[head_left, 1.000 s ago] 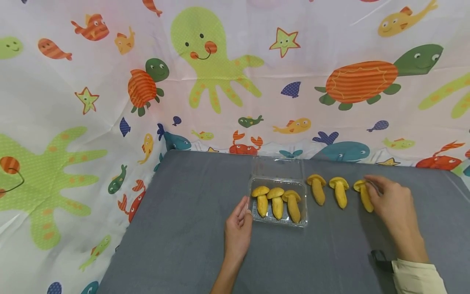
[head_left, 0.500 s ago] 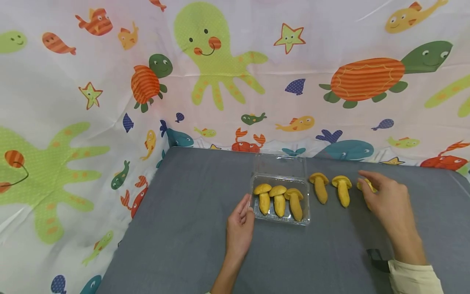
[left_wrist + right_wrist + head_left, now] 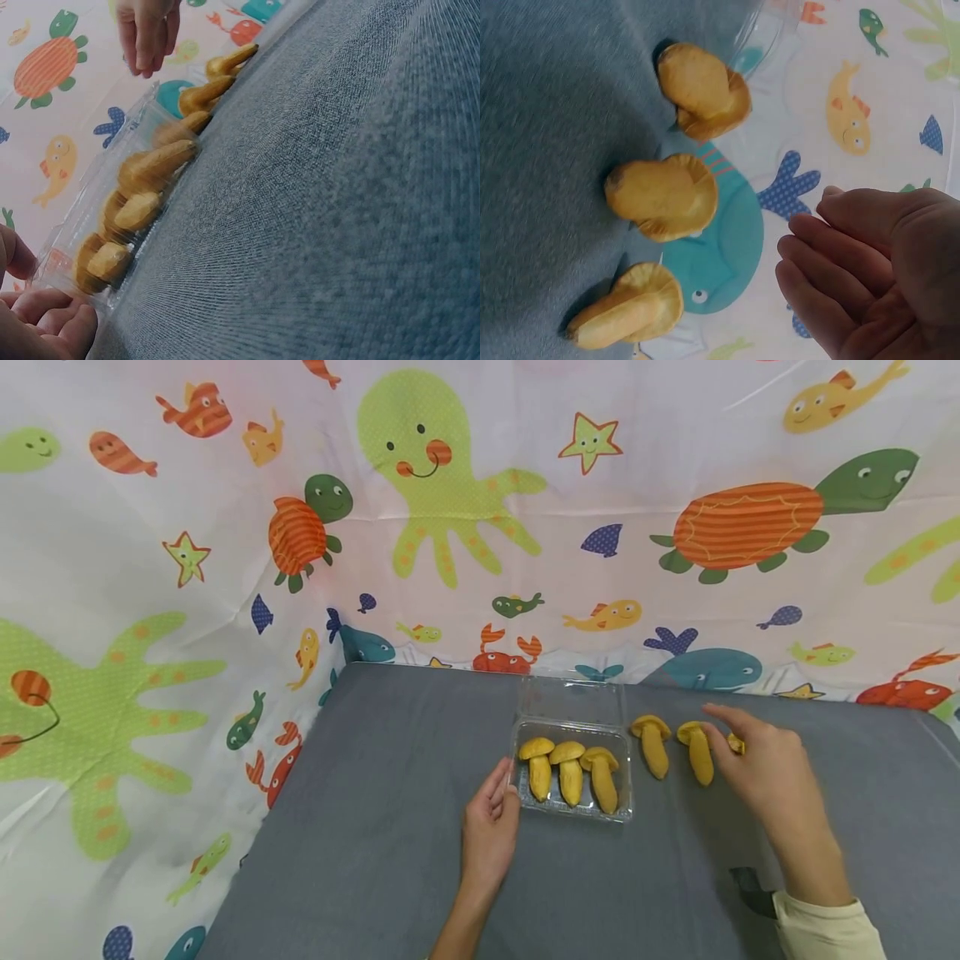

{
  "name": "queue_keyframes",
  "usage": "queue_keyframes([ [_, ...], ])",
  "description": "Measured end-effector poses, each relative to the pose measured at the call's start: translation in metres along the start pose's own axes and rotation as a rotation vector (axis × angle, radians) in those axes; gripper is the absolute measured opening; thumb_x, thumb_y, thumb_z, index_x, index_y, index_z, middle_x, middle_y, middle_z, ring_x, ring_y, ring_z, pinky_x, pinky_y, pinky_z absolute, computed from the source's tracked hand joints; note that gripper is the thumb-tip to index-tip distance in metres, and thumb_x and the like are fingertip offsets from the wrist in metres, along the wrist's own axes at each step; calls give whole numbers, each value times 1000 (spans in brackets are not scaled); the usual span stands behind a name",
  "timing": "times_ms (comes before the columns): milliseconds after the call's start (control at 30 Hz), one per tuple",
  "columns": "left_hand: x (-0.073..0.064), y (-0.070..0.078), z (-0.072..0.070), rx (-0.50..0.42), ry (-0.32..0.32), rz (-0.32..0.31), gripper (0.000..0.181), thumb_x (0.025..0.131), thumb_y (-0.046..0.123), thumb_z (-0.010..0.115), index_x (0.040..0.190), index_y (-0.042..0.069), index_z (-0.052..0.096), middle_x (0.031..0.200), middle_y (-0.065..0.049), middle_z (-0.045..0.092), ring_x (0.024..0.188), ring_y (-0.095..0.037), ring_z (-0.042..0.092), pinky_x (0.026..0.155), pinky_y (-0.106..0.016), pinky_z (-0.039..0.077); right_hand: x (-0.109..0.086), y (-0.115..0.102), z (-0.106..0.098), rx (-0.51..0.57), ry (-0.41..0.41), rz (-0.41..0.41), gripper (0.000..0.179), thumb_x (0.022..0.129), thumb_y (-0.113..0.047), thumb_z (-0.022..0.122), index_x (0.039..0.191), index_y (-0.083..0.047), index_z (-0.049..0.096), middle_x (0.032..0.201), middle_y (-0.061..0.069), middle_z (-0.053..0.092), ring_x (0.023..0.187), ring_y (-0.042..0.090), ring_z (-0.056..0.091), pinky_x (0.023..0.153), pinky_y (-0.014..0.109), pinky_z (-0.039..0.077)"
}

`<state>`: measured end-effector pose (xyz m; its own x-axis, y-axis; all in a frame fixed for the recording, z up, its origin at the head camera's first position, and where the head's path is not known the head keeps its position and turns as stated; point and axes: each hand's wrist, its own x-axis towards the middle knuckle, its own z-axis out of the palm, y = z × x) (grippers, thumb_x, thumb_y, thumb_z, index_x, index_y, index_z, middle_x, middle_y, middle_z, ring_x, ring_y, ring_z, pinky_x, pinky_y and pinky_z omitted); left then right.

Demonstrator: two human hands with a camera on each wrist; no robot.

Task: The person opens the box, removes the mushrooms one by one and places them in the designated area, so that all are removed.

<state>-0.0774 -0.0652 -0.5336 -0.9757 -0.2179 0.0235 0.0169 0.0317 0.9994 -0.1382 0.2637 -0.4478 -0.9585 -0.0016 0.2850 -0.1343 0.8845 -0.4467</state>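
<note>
By count, looks about halfway: three mushrooms [image 3: 571,777] sit side by side in the clear box [image 3: 626,781], three loose mushrooms [image 3: 660,196] lie on the worktop [image 3: 375,793] to its right, and the lid [image 3: 572,702] is flipped back. Left hand [image 3: 489,831] has its grip pinched on the box's left edge. Right hand [image 3: 768,772] has an empty grip, fingers relaxed, hovering by the loose ones, touching none.
</note>
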Motion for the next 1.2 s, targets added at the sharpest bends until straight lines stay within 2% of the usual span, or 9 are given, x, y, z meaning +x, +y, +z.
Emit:
queue_keyframes([
  [67, 0, 0, 0, 0, 2, -1, 46, 106, 5, 59, 152, 6, 57, 149, -4, 62, 138, -21, 58, 104, -31, 52, 0, -3, 2, -6, -13, -9, 39, 102, -20, 72, 137, -4, 68, 62, 6, 51, 45, 17, 36, 45, 32, 29],
  [233, -1, 0, -1, -1, 3, -2, 46, 106, 5, 59, 152, 6, 58, 149, -4, 62, 137, -20, 58, 102, -29, 52, 0, -13, 5, 1, -47, -25, 39, 102, -20, 71, 138, -5, 68, 60, 2, 49, 47, 17, 37, 47, 33, 30],
  [333, -1, -1, -1, 0, 5, 0, 46, 106, 5, 59, 152, 6, 57, 149, -3, 62, 138, -20, 58, 102, -29, 52, 0, -21, 8, -8, -60, -85, 38, 101, -19, 72, 137, -5, 68, 55, -1, 41, 46, 15, 36, 46, 32, 31],
  [533, -2, -1, -2, -4, 8, -13, 46, 106, 5, 59, 152, 6, 57, 149, -4, 62, 138, -20, 57, 103, -29, 52, 0, -38, 19, 32, -94, -251, 37, 97, -12, 77, 133, -7, 72, 66, -2, 59, 48, 9, 34, 47, 28, 30],
  [667, -3, 0, -2, -9, 9, -15, 47, 105, 5, 59, 152, 6, 57, 149, -5, 61, 138, -21, 56, 103, -29, 51, 2, -50, 25, 59, -116, -342, 37, 96, -11, 79, 132, -9, 73, 84, 5, 75, 47, 3, 33, 48, 25, 34],
  [800, -3, 1, 0, -17, 14, -8, 47, 105, 3, 59, 152, 5, 57, 149, -6, 61, 139, -21, 56, 103, -29, 51, 4, -61, 31, 78, -175, -378, 35, 96, -11, 79, 130, -8, 75, 109, 9, 80, 48, 2, 36, 48, 25, 37],
  [900, -3, 2, 1, -16, 25, -7, 47, 104, 2, 59, 151, 4, 58, 148, -7, 62, 138, -21, 57, 103, -29, 51, 5, -67, 36, 78, -237, -370, 33, 97, -12, 78, 130, -8, 75, 107, 8, 79, 51, 3, 41, 50, 25, 40],
  [1033, -3, 3, 2, -20, 35, -1, 46, 103, 1, 59, 150, 3, 58, 147, -8, 63, 136, -22, 57, 101, -28, 52, 4, -71, 44, 56, -270, -386, 32, 97, -10, 77, 128, -8, 75, 107, 9, 80, 53, 3, 44, 52, 27, 42],
  [1200, -3, 3, 3, -35, 41, 5, 47, 103, 1, 59, 150, 2, 58, 147, -9, 62, 137, -22, 57, 101, -26, 51, 3, -76, 54, 30, -266, -409, 27, 96, -11, 79, 123, -8, 77, 106, 6, 81, 64, 6, 64, 62, 35, 59],
])
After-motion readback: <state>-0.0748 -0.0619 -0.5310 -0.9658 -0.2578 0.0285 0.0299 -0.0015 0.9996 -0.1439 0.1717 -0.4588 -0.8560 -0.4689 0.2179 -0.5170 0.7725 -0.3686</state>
